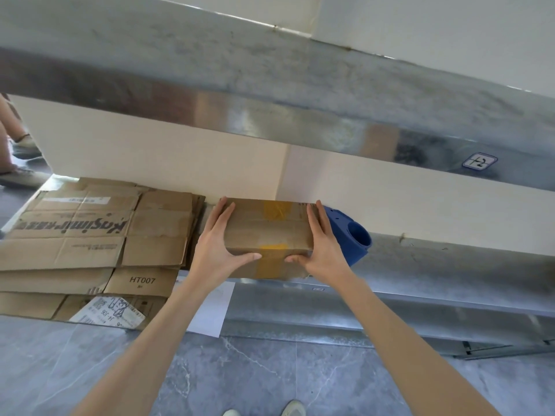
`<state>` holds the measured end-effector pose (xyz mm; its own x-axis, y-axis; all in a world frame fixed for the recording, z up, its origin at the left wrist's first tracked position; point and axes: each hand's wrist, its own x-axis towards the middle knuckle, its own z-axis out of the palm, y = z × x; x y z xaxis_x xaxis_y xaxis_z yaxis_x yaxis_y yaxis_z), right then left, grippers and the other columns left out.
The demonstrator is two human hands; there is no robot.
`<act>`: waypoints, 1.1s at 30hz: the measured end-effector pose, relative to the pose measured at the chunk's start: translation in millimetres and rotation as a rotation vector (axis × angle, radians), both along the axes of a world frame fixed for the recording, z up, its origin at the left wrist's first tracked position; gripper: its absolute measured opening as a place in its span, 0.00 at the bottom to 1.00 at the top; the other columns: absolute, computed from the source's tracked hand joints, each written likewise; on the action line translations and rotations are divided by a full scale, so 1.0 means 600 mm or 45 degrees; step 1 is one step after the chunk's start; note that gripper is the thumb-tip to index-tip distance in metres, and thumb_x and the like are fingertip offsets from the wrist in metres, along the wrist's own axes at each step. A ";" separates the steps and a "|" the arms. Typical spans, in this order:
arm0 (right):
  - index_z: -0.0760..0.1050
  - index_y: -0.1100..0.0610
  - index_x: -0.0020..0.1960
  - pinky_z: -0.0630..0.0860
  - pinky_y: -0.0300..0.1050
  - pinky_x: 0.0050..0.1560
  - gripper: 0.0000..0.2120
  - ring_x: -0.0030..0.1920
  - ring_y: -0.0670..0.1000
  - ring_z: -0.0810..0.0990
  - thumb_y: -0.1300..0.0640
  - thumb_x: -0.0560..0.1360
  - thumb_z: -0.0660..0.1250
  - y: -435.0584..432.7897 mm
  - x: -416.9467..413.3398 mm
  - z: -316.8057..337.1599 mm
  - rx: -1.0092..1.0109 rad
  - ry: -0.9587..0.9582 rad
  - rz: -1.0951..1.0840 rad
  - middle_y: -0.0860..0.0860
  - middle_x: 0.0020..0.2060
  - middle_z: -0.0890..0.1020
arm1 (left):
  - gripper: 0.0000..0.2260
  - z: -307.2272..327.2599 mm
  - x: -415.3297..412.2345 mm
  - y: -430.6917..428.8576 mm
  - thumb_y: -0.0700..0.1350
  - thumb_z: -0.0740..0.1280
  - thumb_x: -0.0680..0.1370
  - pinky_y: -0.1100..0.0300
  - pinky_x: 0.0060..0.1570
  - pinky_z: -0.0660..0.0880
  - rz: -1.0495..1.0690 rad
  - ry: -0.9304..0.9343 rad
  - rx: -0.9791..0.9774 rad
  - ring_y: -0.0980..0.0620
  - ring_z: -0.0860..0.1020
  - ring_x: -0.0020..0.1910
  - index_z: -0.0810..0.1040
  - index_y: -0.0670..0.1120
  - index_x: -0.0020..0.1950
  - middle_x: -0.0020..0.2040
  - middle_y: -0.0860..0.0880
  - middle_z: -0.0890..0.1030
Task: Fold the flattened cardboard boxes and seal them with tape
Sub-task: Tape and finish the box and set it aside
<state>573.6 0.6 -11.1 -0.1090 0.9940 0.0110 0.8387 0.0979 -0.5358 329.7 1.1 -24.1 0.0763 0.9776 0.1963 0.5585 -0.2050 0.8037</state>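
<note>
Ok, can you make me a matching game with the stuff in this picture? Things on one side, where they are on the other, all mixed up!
Things
1. taped cardboard box
2. stack of flattened cardboard boxes
3. blue plastic piece
4. blue-edged label

Places
A. stuck on the shiny metal, far right
B. just behind the right hand
C. pressed between the left hand and the right hand
D. lying flat, left of the left hand

Pairs: 1-C, 2-D, 3-B, 4-A
</note>
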 end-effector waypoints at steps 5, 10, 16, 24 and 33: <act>0.43 0.48 0.81 0.65 0.46 0.73 0.63 0.75 0.55 0.65 0.45 0.61 0.82 -0.001 0.008 0.004 -0.030 0.107 -0.013 0.43 0.80 0.40 | 0.50 0.002 -0.011 0.003 0.57 0.81 0.64 0.63 0.69 0.60 -0.050 0.034 -0.002 0.70 0.54 0.74 0.60 0.52 0.80 0.80 0.65 0.52; 0.50 0.48 0.81 0.46 0.16 0.62 0.61 0.78 0.44 0.53 0.43 0.58 0.82 -0.015 0.014 -0.007 0.088 0.273 -0.114 0.44 0.80 0.53 | 0.47 -0.008 -0.028 -0.002 0.53 0.82 0.66 0.63 0.71 0.59 -0.091 -0.063 0.027 0.68 0.53 0.77 0.61 0.56 0.79 0.80 0.66 0.50; 0.54 0.41 0.78 0.53 0.18 0.65 0.51 0.71 0.32 0.58 0.53 0.65 0.82 -0.044 0.028 -0.024 0.117 0.396 -0.146 0.34 0.73 0.61 | 0.44 -0.034 -0.032 -0.035 0.45 0.79 0.70 0.57 0.74 0.61 -0.031 -0.249 0.014 0.66 0.58 0.76 0.59 0.55 0.80 0.78 0.61 0.62; 0.55 0.32 0.72 0.77 0.48 0.64 0.46 0.66 0.46 0.73 0.61 0.69 0.79 -0.057 0.037 -0.043 0.069 0.507 -0.196 0.42 0.69 0.70 | 0.44 -0.043 -0.029 -0.049 0.43 0.78 0.72 0.52 0.71 0.66 0.020 -0.287 -0.020 0.69 0.60 0.73 0.57 0.58 0.80 0.76 0.65 0.63; 0.46 0.25 0.73 0.78 0.34 0.52 0.53 0.57 0.37 0.78 0.62 0.71 0.77 -0.073 0.027 -0.072 0.077 0.555 -0.301 0.37 0.64 0.75 | 0.41 -0.091 -0.030 -0.072 0.41 0.79 0.71 0.46 0.65 0.75 0.068 -0.366 -0.189 0.54 0.73 0.68 0.59 0.65 0.72 0.69 0.52 0.73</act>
<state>589.8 -43.1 -54.1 0.1468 0.9871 0.0640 0.5412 -0.0259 -0.8405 311.4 -42.3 -78.6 -0.0136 0.9983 0.0574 0.3110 -0.0503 0.9491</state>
